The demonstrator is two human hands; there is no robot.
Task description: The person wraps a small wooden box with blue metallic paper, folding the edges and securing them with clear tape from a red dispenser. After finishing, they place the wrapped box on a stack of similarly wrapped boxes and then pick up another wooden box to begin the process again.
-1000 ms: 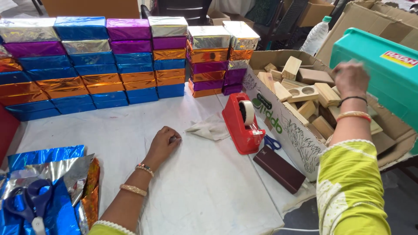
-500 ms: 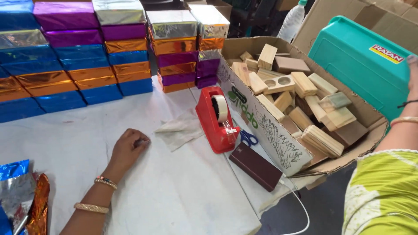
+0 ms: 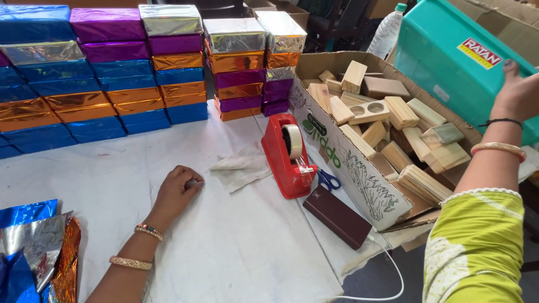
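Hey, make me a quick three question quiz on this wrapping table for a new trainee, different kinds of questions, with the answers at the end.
1. True or false: the left hand holds the red tape dispenser.
2. What does the right hand touch? A) the teal plastic bin B) the blue-handled scissors C) the dark maroon box
3. Fill in: the cardboard box is full of ____ blocks.

Key:
1. False; it rests loosely curled on the white table cover, apart from the dispenser.
2. A
3. wooden
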